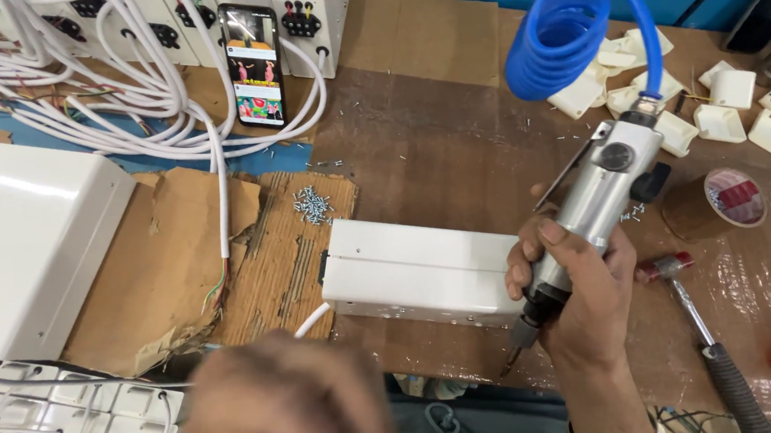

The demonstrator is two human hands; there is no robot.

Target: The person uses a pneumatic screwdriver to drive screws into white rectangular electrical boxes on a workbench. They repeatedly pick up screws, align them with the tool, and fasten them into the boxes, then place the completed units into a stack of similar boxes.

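Right hand point(580, 289) clenched round metal air screwdriver point(584, 212): looks heavy, rigid, hose-tugged; grip mid-barrel. Left hand point(281, 405) blurred, grasp unclear. White box point(416, 269) alongside.

I see one lit black rectangular phone screen point(253, 65) propped upright near the bench's far edge, showing colourful stacked picture panels.
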